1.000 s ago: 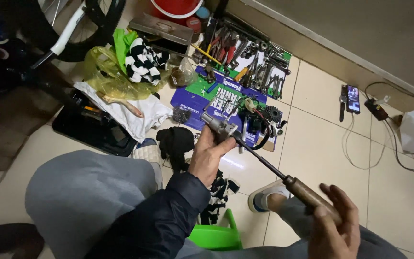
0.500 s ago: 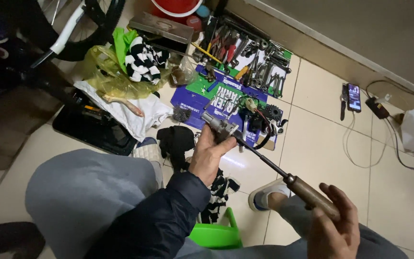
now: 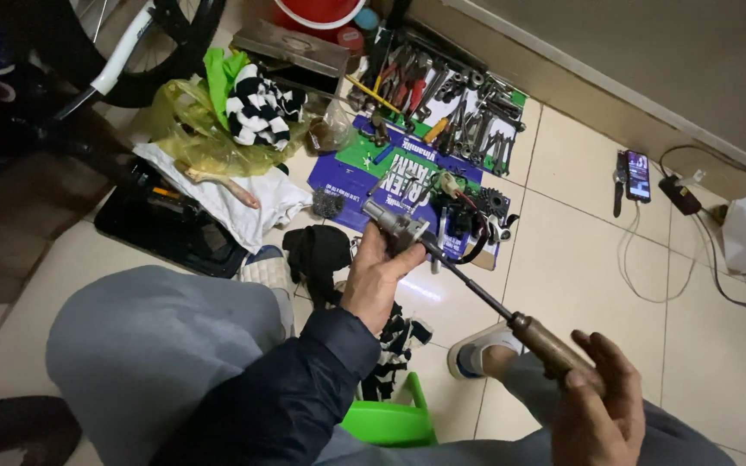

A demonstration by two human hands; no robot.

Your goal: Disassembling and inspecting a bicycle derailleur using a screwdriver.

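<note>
Screwdriver (image 3: 511,318) spans both hands, running diagonally between them above the floor (image 3: 580,259). Right hand (image 3: 602,406) wrapped closed around the brown, rounded wooden-looking handle. Left hand (image 3: 377,276) pinches a small grey metal part (image 3: 395,226) at the far end of the thin dark steel shaft. Beyond left hand: blue mat (image 3: 364,177) with loose metal bits, then a tray of pliers and wrenches (image 3: 459,112). Black cloth (image 3: 317,255) just beside left hand. Phone (image 3: 637,175) well beyond right hand.
</note>
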